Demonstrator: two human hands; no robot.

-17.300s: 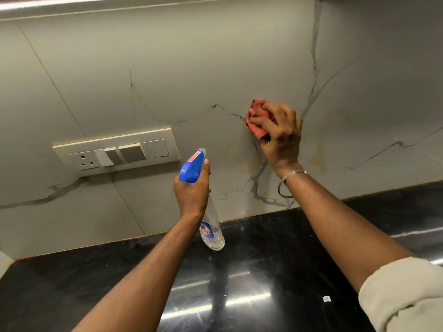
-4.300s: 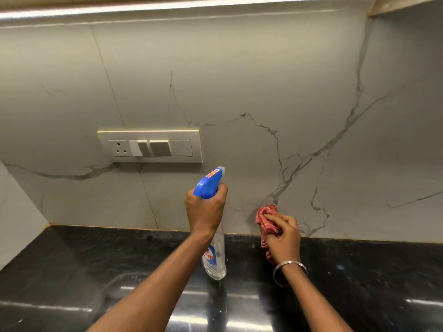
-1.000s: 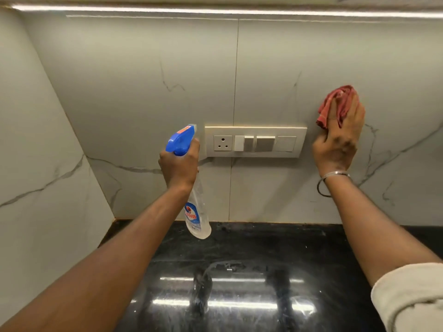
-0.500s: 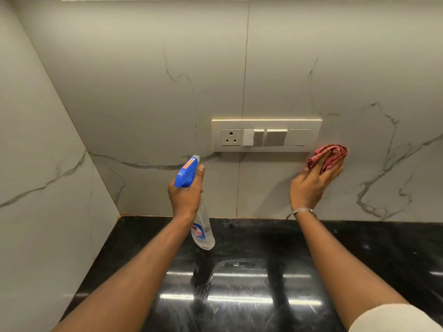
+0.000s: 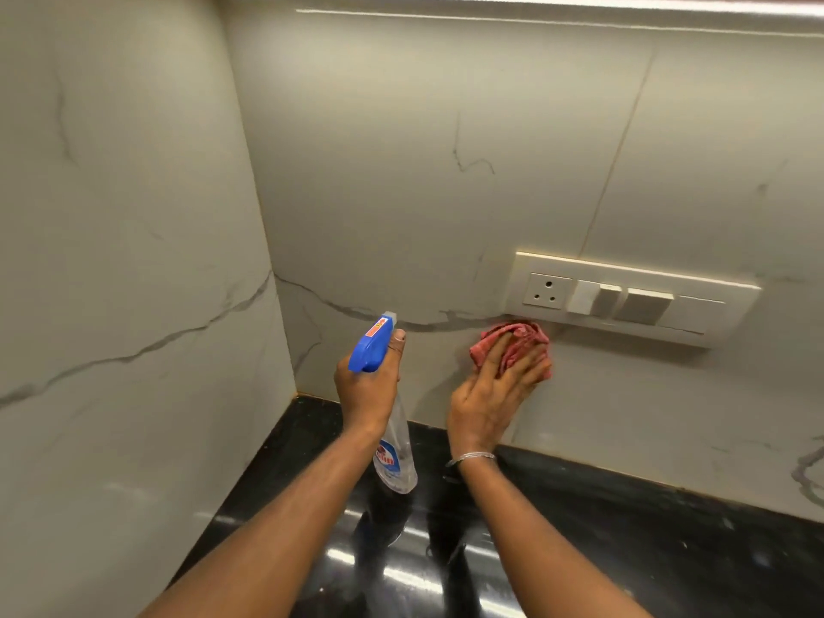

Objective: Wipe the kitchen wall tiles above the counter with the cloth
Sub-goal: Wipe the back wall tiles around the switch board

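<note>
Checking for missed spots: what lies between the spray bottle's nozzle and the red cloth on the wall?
Head view: only bare tile crossed by a grey vein lies between the spray bottle and the cloth.

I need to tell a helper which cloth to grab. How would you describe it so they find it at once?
Find the cream switch plate on the back wall tiles. Just under its left end, the right hand presses a crumpled cloth against the tile. It is the only red fabric there; the left hand holds a spray bottle.
</note>
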